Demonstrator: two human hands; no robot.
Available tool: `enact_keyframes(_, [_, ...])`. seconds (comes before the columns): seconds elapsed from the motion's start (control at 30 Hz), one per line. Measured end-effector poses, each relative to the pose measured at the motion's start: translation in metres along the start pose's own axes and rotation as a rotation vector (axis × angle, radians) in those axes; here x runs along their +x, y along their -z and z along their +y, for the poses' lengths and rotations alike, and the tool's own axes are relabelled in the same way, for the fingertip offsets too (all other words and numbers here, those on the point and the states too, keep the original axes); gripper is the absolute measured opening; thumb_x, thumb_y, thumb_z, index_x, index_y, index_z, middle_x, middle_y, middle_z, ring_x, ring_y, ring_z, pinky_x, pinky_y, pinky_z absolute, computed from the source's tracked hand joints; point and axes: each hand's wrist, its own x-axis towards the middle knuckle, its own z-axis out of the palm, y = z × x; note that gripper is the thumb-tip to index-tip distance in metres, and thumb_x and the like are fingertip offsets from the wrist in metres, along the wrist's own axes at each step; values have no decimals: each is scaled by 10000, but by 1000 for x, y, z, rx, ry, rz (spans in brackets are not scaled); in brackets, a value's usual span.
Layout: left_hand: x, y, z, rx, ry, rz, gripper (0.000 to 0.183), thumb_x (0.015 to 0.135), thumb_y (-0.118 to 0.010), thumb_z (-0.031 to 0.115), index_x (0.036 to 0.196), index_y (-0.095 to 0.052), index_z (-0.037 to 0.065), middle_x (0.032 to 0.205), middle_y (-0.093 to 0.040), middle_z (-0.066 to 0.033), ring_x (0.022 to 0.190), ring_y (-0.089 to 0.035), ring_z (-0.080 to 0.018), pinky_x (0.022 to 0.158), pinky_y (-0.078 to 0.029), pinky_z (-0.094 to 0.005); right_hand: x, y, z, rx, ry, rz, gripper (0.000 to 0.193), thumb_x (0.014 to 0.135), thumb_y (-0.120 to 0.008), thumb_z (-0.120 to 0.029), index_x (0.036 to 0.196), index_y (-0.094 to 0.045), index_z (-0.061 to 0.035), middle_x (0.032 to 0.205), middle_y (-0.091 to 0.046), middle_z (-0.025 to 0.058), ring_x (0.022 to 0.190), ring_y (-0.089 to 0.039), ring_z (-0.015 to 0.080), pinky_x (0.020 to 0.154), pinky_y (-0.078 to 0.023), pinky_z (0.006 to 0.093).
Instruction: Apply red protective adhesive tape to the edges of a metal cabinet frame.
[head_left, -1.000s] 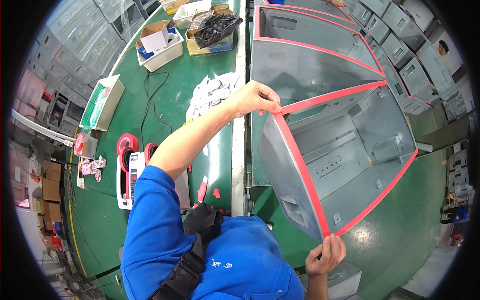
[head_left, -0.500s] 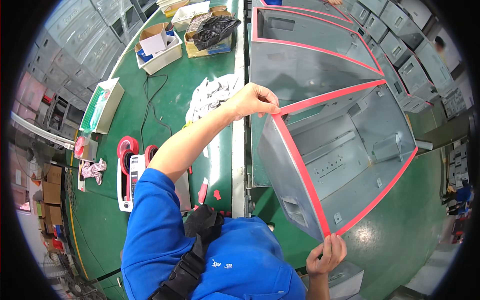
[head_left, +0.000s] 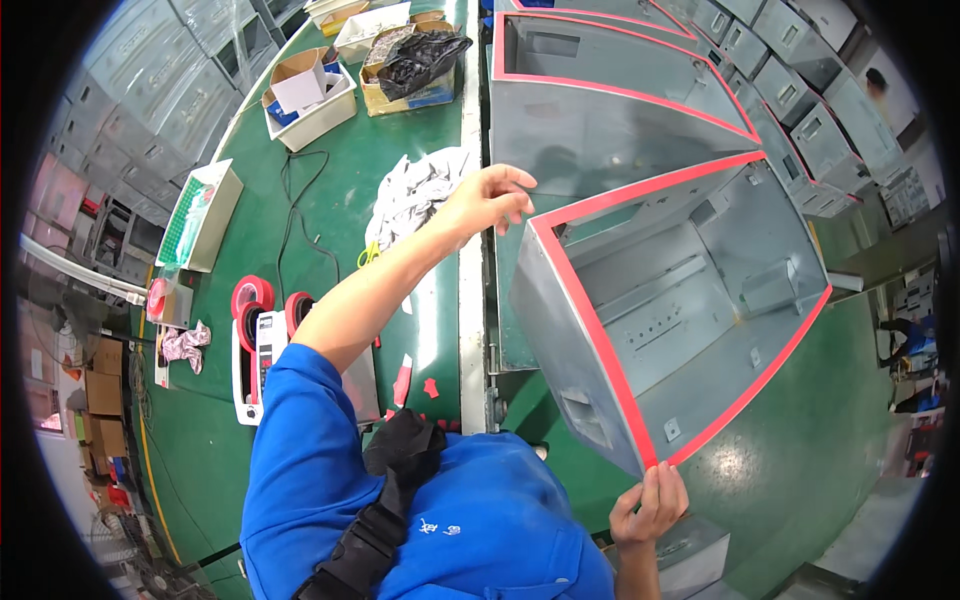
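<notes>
A grey metal box (head_left: pixel 690 355) lies with its hollow side up, and red tape (head_left: pixel 585 298) runs along its rim. Just left of its far left corner, my left hand (head_left: pixel 488 205) hovers over the bench edge. Its fingers are loosely apart and nothing shows in them. At the near corner of the box, my right hand (head_left: pixel 650 508) has its fingertips closed on the end of the red tape. The thumb side of that hand is partly turned away.
More taped grey boxes (head_left: pixel 620 110) stand beyond. On the green bench (head_left: pixel 420 330) are a white tape dispenser (head_left: pixel 268 350), red tape rolls (head_left: pixel 252 294), crumpled white cloth (head_left: pixel 415 195), yellow-handled scissors (head_left: pixel 369 254), tape scraps (head_left: pixel 431 388) and bins (head_left: pixel 312 110). A person (head_left: pixel 877 85) is at far right.
My left hand has let go of the far left corner of the box and drawn a little to the left, its fingers opening. My right hand stays at the near corner.
</notes>
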Motion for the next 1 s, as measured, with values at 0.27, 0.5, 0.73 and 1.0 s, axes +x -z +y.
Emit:
enact_keyframes(0.27, [-15,-33,-15,-128,42,137,370,843,-606,256,1099,-581,-11,993,-628,-77,921,-571,-118,842,-426,-244,0,-7,36,146,173,42,212,778,-511,-114,945,-596,-15,991,-573,110,931,-516,237,784,-442,346])
enact_keyframes(0.5, [-19,-57,-23,-32,-47,428,279,818,-625,253,919,-676,-2,805,-648,-21,747,-553,-63,728,-421,-219,13,-27,85,491,495,83,168,787,-538,-157,916,-640,-122,962,-600,4,958,-525,162,910,-389,335])
enact_keyframes(0.73, [-20,-71,-34,83,-47,630,337,896,-520,276,996,-632,-26,938,-637,-62,866,-561,-92,776,-426,-241,46,-25,126,894,721,-103,228,741,-602,-63,965,-632,-93,1026,-604,34,968,-555,189,914,-401,347])
enact_keyframes(1.0, [-98,-90,-40,9,-64,821,371,908,-478,289,1137,-562,9,1046,-608,-99,992,-566,-165,843,-450,-300,159,-89,77,1725,-434,-996,514,933,-418,-322,1289,-338,38,1303,-408,162,1248,-362,246,1037,-281,326])
